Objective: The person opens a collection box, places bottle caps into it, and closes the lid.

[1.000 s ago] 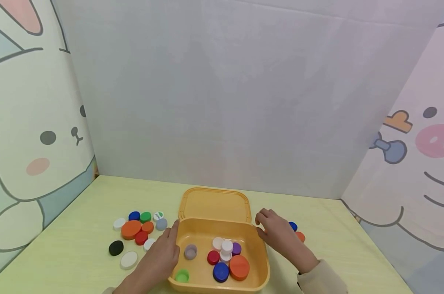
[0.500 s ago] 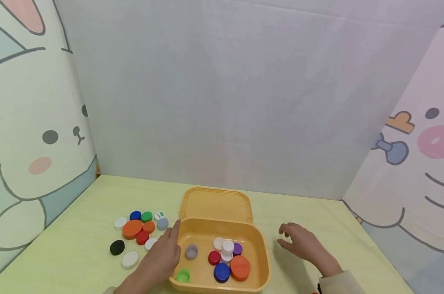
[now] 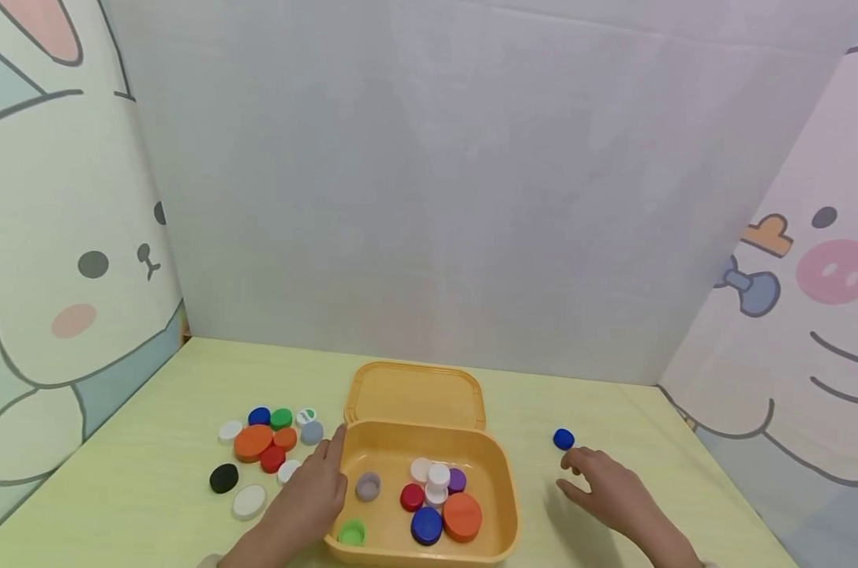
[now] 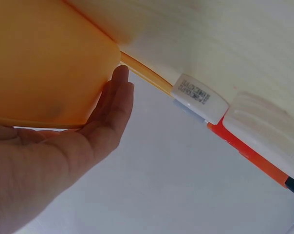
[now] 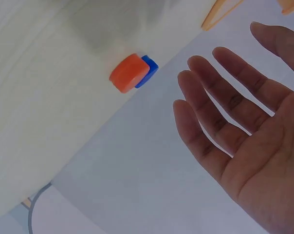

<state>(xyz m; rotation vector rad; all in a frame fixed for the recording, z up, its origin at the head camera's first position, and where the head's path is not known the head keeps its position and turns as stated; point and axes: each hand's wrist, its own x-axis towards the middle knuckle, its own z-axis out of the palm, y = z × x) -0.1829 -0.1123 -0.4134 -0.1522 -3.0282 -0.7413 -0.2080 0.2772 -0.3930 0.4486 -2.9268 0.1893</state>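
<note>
My left hand (image 3: pixel 305 493) lies along the left side of an open yellow-orange plastic box (image 3: pixel 503 461). In the left wrist view its long fingers stretch nearly straight against the outside of the box wall (image 4: pixel 45 58). Inside the box are several bottle caps, among them an orange cap (image 3: pixel 462 517), a blue cap (image 3: pixel 426 526) and a green cap (image 3: pixel 352 532). Right of the box my right hand (image 3: pixel 609 489) hovers with loosely bent, spread fingers and holds nothing. Just beyond it sits a small blue cap (image 3: pixel 563 439). An orange cap (image 5: pixel 129 73) beside it shows only in the right wrist view.
The box's lid (image 3: pixel 414 393) lies flat behind it. Left of the box a loose group of caps is spread out, including a black cap (image 3: pixel 224 478) and a large orange cap (image 3: pixel 253 443). A grey cloth (image 3: pixel 429 181) hangs behind the table (image 3: pixel 635 426).
My right hand has moved from the box's right corner to the right and slightly toward me, leaving the small blue cap in plain sight. The left hand has stayed at the box.
</note>
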